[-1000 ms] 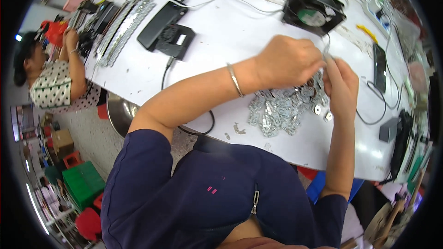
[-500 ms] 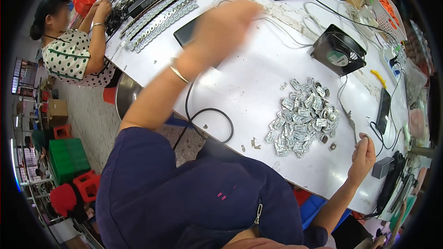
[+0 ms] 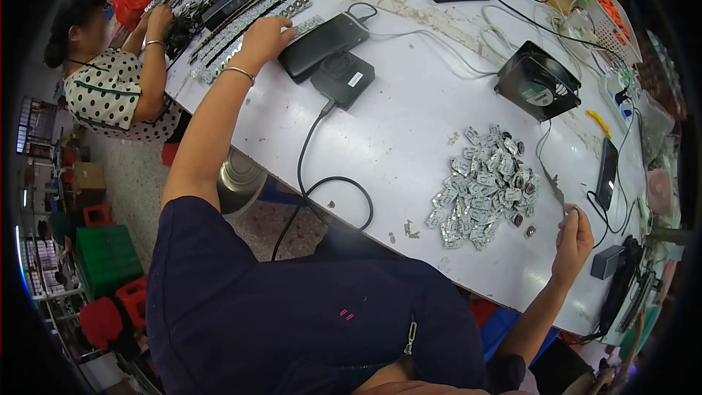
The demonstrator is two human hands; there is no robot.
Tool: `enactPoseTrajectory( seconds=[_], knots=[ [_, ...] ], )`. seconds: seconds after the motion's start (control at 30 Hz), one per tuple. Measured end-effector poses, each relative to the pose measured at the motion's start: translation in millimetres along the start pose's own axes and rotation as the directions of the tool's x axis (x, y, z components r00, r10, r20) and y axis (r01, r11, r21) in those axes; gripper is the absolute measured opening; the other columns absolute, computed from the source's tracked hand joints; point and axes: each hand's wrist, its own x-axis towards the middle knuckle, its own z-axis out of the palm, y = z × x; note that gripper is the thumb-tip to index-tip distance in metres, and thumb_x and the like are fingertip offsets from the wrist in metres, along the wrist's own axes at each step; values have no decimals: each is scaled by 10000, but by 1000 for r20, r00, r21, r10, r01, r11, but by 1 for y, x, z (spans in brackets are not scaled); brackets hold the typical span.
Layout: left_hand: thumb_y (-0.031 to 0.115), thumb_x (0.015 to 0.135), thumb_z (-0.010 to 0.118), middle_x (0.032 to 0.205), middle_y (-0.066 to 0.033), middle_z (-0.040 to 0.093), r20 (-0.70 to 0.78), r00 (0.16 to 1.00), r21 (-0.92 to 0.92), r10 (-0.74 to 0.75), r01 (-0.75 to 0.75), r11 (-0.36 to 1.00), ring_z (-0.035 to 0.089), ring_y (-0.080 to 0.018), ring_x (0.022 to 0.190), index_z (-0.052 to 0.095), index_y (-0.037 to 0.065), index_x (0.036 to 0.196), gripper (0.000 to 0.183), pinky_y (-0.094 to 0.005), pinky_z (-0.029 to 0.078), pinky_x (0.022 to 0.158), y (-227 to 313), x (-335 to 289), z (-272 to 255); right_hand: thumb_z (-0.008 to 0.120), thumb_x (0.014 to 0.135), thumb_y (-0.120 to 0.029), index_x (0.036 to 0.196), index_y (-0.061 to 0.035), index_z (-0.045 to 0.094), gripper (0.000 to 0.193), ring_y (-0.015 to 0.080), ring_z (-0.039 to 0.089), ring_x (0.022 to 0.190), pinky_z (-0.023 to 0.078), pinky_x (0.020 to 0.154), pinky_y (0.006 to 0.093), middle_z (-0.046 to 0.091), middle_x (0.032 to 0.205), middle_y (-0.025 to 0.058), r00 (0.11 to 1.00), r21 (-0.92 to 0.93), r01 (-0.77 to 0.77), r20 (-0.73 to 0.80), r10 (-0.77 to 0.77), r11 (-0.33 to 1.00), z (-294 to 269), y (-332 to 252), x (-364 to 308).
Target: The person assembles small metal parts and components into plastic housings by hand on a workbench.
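At the far left of the table my left hand (image 3: pixel 265 40) is closed, fingers bent over a strip of small silvery parts (image 3: pixel 310 25). One end of that strip shows just past the fingertips; my hand hides the rest. More strips (image 3: pixel 248 16) lie side by side just behind it. On the right, my right hand (image 3: pixel 575 238) has thumb and forefinger pinched together near the table's right side. Something small and greyish sits at the fingertips, too small to name. A loose pile of small silvery metal parts (image 3: pixel 482 186) lies to the left of that hand.
A black power bank (image 3: pixel 322 47) and a black square device (image 3: pixel 344 79) with a cable lie right of my left hand. A black fan (image 3: pixel 537 80) stands behind the pile. Cables cross the back. Another person (image 3: pixel 117 88) works at the far left. A phone (image 3: pixel 608 174) lies at right.
My left hand has moved left from above the black devices to the strips, uncovering the devices. A strip end now shows beside its fingers. My right hand has barely moved.
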Motion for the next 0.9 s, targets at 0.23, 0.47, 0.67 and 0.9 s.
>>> enactPoseTrajectory(
  seconds=[0.23, 0.47, 0.67, 0.9],
  knots=[
    [356, 763, 728, 947, -205, 686, 60, 998, -104, 0, 6, 995, 660, -353, 894, 719, 76, 1019, 380, -397, 515, 818, 4, 16, 0, 526, 984, -179, 1054, -2, 651, 227, -20, 329, 497, 218, 441, 163, 485, 688, -51, 999, 27, -38, -3, 38, 999, 5, -3, -4],
    [176, 718, 745, 768, -176, 646, -84, 995, -187, 56, -71, 980, 628, -349, 736, 602, 26, 884, 266, -392, 499, 705, -7, 27, 3, 533, 979, -175, 1069, -4, 648, 225, -27, 319, 499, 198, 439, 162, 477, 689, -67, 999, -13, -34, -21, 34, 999, 4, -2, -2],
    [26, 831, 634, 790, -87, 644, -226, 974, -527, 11, -132, 839, 613, -149, 699, 580, 15, 1133, 307, -263, 490, 616, 32, 9, -68, 535, 976, -179, 1064, -4, 648, 227, -23, 315, 512, 203, 453, 161, 468, 690, -70, 1000, 38, 2, -22, -1, 999, 5, -8, -3],
    [68, 945, 525, 934, -81, 637, 59, 847, -928, 529, -148, 341, 597, -95, 707, 488, -27, 1320, 388, -216, 499, 603, 177, -46, -133, 537, 940, -111, 983, 23, 668, 192, 39, 451, 604, 362, 545, 196, 536, 675, -16, 976, 87, -24, 218, 4, 996, 35, -59, -10]
  ],
)
